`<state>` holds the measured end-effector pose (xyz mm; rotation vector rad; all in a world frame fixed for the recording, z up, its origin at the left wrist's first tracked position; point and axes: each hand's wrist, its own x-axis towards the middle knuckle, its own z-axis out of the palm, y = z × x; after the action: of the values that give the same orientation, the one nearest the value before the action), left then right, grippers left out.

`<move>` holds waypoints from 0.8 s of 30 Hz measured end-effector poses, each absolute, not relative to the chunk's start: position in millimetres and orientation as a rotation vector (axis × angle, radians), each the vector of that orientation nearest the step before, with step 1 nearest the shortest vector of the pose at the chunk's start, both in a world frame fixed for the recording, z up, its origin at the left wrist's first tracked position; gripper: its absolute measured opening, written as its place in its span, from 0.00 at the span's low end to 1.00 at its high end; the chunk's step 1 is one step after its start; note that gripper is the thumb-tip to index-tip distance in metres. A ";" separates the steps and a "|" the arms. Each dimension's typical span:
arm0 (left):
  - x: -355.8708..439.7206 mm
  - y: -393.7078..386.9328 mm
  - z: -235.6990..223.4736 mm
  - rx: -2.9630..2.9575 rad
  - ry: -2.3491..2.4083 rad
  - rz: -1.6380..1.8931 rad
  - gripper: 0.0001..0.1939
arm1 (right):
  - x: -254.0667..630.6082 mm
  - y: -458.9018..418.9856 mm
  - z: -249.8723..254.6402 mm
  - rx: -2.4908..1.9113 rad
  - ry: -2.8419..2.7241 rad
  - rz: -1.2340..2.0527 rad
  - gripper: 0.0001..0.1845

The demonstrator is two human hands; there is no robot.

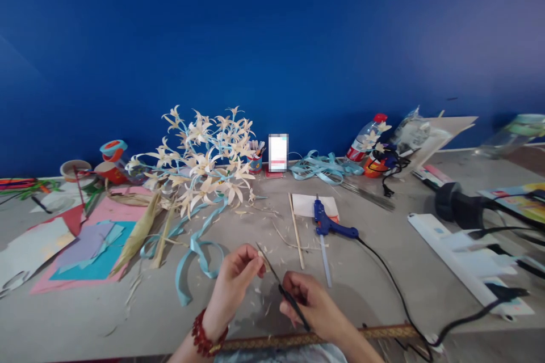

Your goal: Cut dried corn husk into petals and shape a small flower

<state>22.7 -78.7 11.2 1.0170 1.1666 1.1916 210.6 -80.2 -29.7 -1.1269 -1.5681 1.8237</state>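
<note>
hands [272,289] pinched shut — left on strip [260,255], right on scissors [284,289]

Both hands are raised low in front of the person, close together but apart. The left hand [234,281] has its wrist bent upward and its thumb and fingertips pinched together, pointing right. The right hand [313,303] is curled loosely into a closed grip, knuckles up, the forearm running off lower right.

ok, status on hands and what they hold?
Left hand pinching small pale strip. Right hand gripping scissors, blades at the strip. Glue gun and wooden stick just beyond, apart.
</note>
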 end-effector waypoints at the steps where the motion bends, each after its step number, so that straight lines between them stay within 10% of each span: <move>1: 22.6 -78.7 11.6 1.023 1.170 1.189 0.13 | 210.8 -80.4 -30.8 -1.116 -1.572 1.829 0.26; 24: 17.9 -79.6 9.8 1.103 1.153 1.144 0.12 | 212.3 -77.9 -30.1 -1.126 -1.540 1.862 0.28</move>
<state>17.9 -79.6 9.8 1.1029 1.1527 1.1436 212.3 -77.9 -30.1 -1.1262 -1.5401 1.8620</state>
